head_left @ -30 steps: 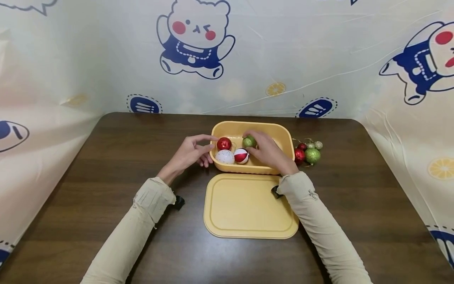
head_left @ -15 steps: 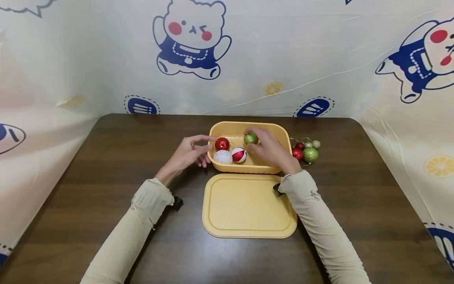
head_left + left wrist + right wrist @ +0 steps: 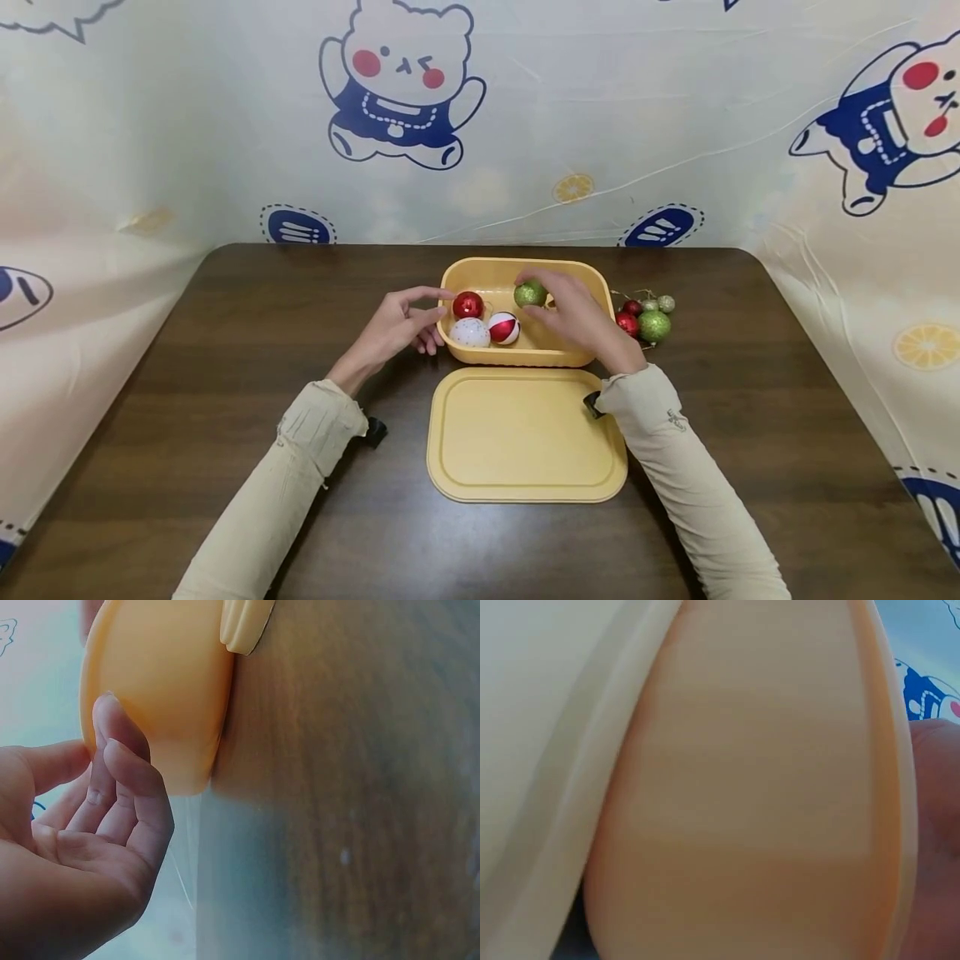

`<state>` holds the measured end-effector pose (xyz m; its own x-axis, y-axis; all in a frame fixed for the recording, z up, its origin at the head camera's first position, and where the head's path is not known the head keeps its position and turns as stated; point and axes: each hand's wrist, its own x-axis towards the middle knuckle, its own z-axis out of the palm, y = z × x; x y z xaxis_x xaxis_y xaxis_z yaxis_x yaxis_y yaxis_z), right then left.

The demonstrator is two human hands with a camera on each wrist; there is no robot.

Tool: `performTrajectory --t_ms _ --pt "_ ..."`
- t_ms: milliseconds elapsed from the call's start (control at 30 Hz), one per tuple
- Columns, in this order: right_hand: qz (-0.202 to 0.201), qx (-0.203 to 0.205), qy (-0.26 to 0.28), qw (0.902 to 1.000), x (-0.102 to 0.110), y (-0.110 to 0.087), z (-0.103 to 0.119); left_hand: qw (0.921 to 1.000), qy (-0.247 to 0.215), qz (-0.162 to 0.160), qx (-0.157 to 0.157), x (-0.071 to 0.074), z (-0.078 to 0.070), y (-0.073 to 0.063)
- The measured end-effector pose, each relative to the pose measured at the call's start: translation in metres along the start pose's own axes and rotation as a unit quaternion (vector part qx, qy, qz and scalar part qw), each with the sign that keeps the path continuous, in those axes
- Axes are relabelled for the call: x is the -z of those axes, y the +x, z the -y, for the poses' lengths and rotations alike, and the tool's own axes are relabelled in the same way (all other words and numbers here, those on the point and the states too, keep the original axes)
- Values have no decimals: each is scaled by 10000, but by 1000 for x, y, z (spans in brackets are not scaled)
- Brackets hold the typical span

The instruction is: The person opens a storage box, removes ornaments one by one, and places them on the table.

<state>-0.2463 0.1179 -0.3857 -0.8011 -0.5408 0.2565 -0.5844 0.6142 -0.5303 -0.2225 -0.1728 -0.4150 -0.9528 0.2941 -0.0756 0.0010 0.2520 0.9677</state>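
A yellow plastic box stands on the table and holds a red bauble, a white speckled bauble and a red-and-white bauble, all at its left side. My right hand reaches over the near right rim and pinches a green glitter bauble between thumb and fingers, inside the box's outline. In the right wrist view only part of that hand shows behind the box wall. Against the left rim rest the fingertips of my left hand, its fingers loosely bent; the left wrist view shows them beside the outer wall.
The flat yellow lid lies in front of the box, under the right forearm's edge. Just right of the box sits a cluster of red and green baubles. A printed curtain rises behind the dark wooden table.
The head view has shifted slightly. My right hand keeps the green bauble and has drawn it up a little from its place; my left hand stays at the left rim.
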Motion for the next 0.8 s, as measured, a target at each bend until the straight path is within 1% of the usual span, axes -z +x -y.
performTrajectory --t_ms 133,267,600,700,800 --pt "-103 218 38 9997 0 -3 4 10000 -6 35 -6 0 -1 1" --pt "-156 299 10 9994 1 -4 9 10000 -27 55 -13 0 -1 1" --pt "-148 70 -167 9997 6 -5 19 9999 -96 53 -79 0 1 1" --pt "-237 30 -137 9996 6 -9 18 9999 -104 66 -71 1 2 0" --pt "-421 101 -90 9990 6 -14 15 9999 -112 62 -55 3 3 0"
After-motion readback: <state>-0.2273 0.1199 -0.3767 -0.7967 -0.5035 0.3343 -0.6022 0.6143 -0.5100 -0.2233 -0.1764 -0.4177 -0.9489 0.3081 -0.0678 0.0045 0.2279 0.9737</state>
